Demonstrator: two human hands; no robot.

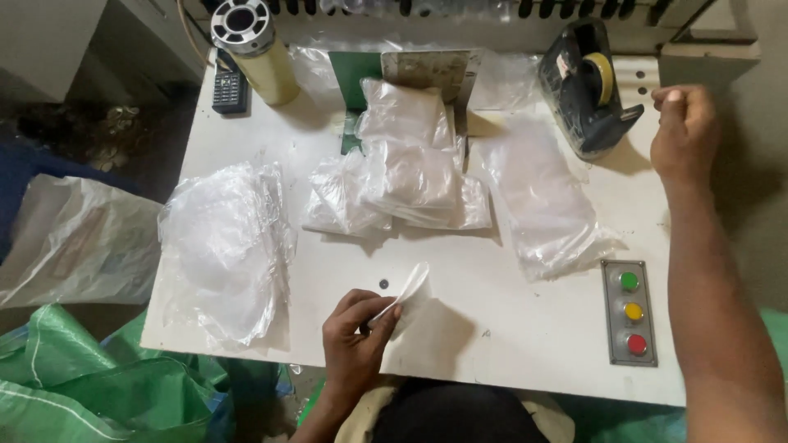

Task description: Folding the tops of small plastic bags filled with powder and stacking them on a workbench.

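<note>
My left hand (355,335) is at the near edge of the white table (509,328) and pinches a small white folded piece (408,294) between thumb and fingers. My right hand (685,131) is raised at the far right with its fingers closed, just right of the black tape dispenser (587,86); a thin strip of tape may be pinched in it, but I cannot tell. A pile of filled clear plastic packets (406,164) lies at the table's middle back.
Loose clear bags lie at the left (226,246) and right (546,201). A panel with green, yellow and red buttons (630,312) sits near right. A tape roll cylinder (258,49) and phone (230,86) stand back left. Green sacks (90,385) lie on the floor.
</note>
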